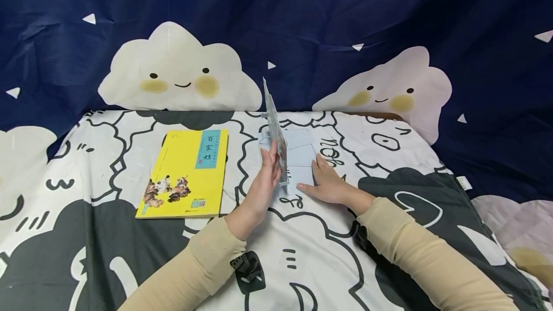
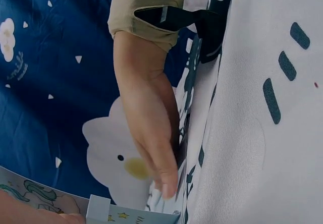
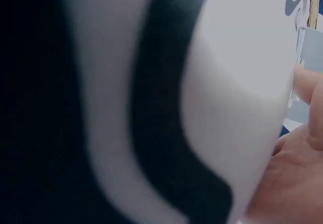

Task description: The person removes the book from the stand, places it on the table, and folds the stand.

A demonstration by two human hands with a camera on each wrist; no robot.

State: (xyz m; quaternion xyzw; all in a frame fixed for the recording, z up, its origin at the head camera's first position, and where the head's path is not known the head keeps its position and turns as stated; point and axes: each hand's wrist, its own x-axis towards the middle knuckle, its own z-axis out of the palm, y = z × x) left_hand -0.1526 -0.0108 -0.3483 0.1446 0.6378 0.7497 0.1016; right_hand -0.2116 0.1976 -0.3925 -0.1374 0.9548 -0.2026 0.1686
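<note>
A light blue folding book stand (image 1: 298, 157) lies on the bedspread, its printed panel (image 1: 274, 124) raised almost upright and seen nearly edge-on in the head view. My left hand (image 1: 259, 181) holds this panel by its near left part, fingers along its side. At the right edge of the flat base, my right hand (image 1: 330, 181) rests with thumb and fingers spread, touching it. The left wrist view shows pastel cartoon drawings on the panel (image 2: 45, 193), partly covered by my left hand (image 2: 30, 209). Only part of my right hand (image 3: 298, 178) enters the right wrist view.
A yellow book (image 1: 186, 172) with a blue title label lies flat to the left of the stand. Under everything spreads a black-and-white patterned bedspread (image 1: 302, 253). Behind hangs a dark blue curtain (image 1: 302, 8) printed with clouds and small triangles.
</note>
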